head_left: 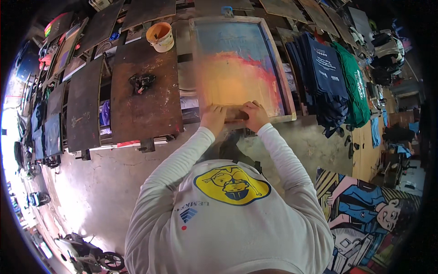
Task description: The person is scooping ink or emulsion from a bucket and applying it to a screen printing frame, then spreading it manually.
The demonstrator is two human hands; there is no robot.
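Note:
A wooden-framed printing screen [276,68] lies before me, its mesh smeared with yellow, orange and pink ink and bluish toward the far end. At its near end, my left hand [213,117] and my right hand [256,115] are closed on the two ends of a squeegee [235,113]. The squeegee lies crosswise over the mesh. Its lower edge is hidden, so I cannot tell how firmly it touches. A blue clamp [226,10] sits at the screen's far edge.
Left of the screen, a brown board [146,109] carries an ink-stained bucket [161,41] and a crumpled dark cloth [142,83]. To the right hang stacked navy fabric items [326,68] and green ones [353,86]. A painted panel [360,219] stands at lower right, a motorcycle [89,253] at lower left.

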